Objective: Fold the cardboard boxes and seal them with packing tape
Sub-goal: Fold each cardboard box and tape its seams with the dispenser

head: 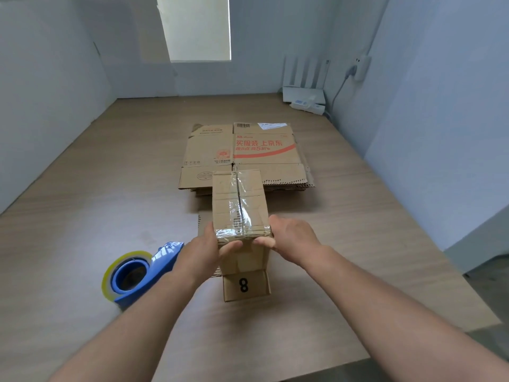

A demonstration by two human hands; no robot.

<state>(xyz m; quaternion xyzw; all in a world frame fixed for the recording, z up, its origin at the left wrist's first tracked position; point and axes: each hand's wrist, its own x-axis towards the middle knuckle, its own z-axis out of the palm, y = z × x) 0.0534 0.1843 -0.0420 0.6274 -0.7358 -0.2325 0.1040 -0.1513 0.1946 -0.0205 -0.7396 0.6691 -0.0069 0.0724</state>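
So the small box sits right between both hands, with its long axis running straight away from the person. The near end is the bit being held, and the far end pokes out well past the fingertips. The left hand is curled round the near-left corner and the right hand round the near-right one. Fingers of both are bent onto the near face, where the clear tape folds over the edge. Looks to me like they're pressing that tape end down.

The top seam is taped along its whole length. Below the hands, a flap marked 8 hangs open toward the person, so I'd guess that end wants closing next. The tape dispenser lies just outside the left hand — so the left is the nearer one for grabbing it. The stack of flat cardboard lies beyond the box's far end, about equally far from either hand.
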